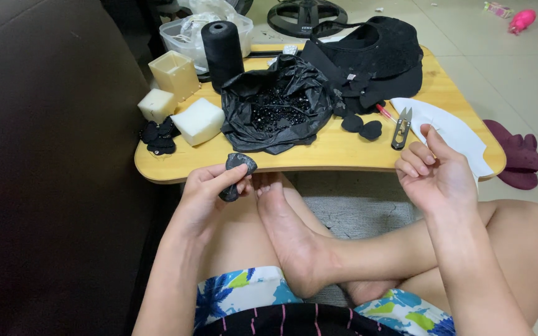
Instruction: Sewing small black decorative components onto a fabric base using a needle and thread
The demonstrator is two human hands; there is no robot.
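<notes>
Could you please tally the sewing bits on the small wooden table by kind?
White foam blocks: 2
Black thread cone: 1
Thread snips: 1
Black bag of beads: 1
Loose black fabric ovals beside the snips: 2
Total: 7

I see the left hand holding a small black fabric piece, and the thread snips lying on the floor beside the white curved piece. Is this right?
Not quite. The head view shows the thread snips lying on the wooden table, not on the floor, beside the white curved piece. The left hand does hold a small black fabric piece.
</notes>
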